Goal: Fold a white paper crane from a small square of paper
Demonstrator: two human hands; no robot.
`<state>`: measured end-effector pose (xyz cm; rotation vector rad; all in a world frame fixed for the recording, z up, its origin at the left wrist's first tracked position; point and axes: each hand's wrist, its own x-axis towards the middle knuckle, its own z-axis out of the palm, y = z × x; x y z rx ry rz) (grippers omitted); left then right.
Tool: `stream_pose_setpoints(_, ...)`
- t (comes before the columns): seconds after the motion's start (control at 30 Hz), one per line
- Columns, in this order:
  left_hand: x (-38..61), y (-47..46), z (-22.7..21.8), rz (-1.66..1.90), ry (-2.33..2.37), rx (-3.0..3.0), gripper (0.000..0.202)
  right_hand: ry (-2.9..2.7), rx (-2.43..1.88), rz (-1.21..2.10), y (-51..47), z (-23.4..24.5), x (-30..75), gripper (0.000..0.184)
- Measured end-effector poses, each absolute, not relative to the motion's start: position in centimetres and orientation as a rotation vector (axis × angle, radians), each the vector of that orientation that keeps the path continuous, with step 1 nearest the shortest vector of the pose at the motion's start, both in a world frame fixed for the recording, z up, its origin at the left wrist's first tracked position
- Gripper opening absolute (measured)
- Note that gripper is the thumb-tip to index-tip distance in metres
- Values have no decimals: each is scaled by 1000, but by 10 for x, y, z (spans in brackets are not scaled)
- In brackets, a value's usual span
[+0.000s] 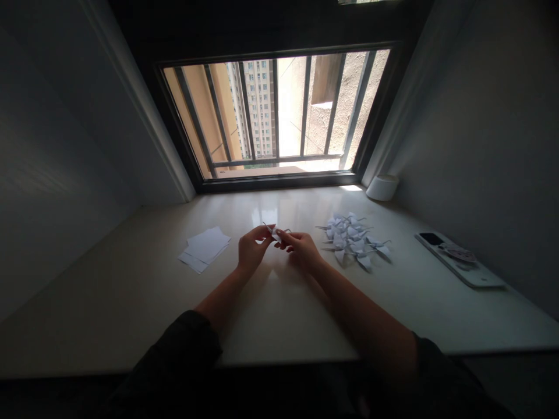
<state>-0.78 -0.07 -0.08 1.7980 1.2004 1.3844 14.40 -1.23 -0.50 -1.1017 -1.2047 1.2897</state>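
Between my two hands is a small white paper crane point(276, 234), held just above the sill, its thin pointed ends sticking out to either side. My left hand point(252, 249) pinches it from the left with thumb and fingers. From the right, my right hand point(302, 247) grips it with thumb and forefinger, the other fingers curled below. Parts of the crane are hidden by the fingertips. A heap of folded paper cranes point(351, 238) lies to the right of my right hand. Left of my left hand rests a loose stack of white paper sheets point(206, 247).
The pale, glossy sill point(279, 314) runs up to a dark-framed window point(279, 183) with bars outside. A white cylindrical object point(382, 188) stands in the back right corner. Near the right wall lies a phone point(463, 262) with a ring-like grip on its back.
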Motion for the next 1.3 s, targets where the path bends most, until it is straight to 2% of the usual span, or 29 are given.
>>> stream_pose_setpoints(0.33,-7,-1,2,1338,1156,1729,33,-1222,-1078,1334,-13,-6,145,40)
stream_pose_setpoints(0.73,-9,4,-6,1377,1105,1602,28,-1254,-1064,1307,-20,5,141,30)
stream_pose_setpoints(1.03,-11,4,-6,1408,1167,1641,29,-1321,-1064,1294,-21,6,139,32)
stream_pose_setpoints(1.3,-8,6,-7,1421,1090,1515,29,-1255,-926,1274,-18,-4,139,26)
